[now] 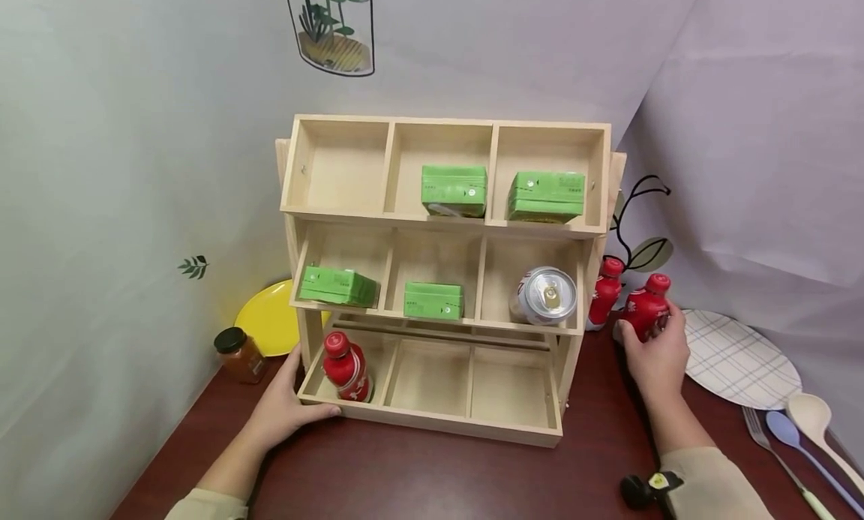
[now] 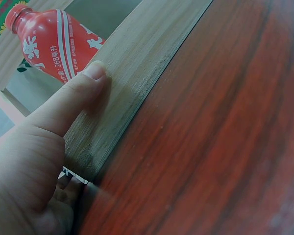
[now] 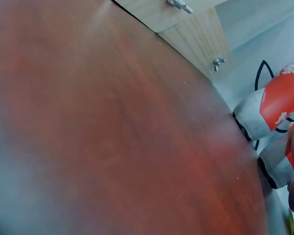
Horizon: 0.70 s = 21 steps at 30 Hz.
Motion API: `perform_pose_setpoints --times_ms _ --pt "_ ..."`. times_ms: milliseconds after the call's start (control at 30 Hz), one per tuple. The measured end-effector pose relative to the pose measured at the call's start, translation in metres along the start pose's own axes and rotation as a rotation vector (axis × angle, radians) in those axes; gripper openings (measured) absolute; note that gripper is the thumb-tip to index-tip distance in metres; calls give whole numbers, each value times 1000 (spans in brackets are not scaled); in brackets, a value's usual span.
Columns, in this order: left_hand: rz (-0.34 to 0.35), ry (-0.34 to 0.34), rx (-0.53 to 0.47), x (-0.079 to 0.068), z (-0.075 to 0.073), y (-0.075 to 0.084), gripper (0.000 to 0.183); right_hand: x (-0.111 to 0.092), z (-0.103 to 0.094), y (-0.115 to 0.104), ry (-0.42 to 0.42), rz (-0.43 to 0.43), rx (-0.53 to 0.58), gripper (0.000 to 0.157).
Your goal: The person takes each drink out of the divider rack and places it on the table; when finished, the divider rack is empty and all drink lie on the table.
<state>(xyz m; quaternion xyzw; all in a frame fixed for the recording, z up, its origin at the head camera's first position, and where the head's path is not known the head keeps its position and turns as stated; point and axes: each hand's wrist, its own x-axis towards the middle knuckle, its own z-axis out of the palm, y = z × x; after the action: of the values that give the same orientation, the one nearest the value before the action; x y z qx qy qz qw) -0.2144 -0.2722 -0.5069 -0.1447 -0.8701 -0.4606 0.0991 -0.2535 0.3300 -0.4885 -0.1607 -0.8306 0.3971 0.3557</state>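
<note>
A three-tier wooden display rack (image 1: 445, 421) with several compartments stands on the table. My left hand (image 1: 282, 406) grips its lower left front corner; the left wrist view shows the thumb laid along the front board (image 2: 132, 73). Just behind that thumb, a red bottle (image 1: 347, 370) leans in the bottom left compartment. Off the rack's right side, my right hand (image 1: 658, 359) holds another red bottle (image 1: 646, 310) around its body. A third red bottle (image 1: 605, 295) stands beside it, close to the rack. In the right wrist view, the hand is mostly cut off at the edge.
Green boxes (image 1: 454, 190) sit in the upper two tiers, with a silver-topped can (image 1: 545, 296) in the middle tier. At left are a yellow plate (image 1: 266, 321) and a dark-lidded jar (image 1: 239, 357). A checked plate (image 1: 742, 359), fork (image 1: 759, 434) and spoons (image 1: 810, 415) lie right.
</note>
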Motion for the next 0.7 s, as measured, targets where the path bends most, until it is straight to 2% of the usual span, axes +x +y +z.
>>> perform_pose_setpoints --times_ms 133,300,433,700 --pt "-5 1 18 0 -2 1 123 7 4 0 -35 18 -8 81" --pt "0 -15 -2 1 0 2 123 11 -1 0 -61 25 -31 84" --pt "-15 0 -18 2 -1 2 122 11 -1 3 -87 0 -51 86" --pt "5 -18 -19 0 1 1 123 10 -1 11 -144 -53 -83 89"
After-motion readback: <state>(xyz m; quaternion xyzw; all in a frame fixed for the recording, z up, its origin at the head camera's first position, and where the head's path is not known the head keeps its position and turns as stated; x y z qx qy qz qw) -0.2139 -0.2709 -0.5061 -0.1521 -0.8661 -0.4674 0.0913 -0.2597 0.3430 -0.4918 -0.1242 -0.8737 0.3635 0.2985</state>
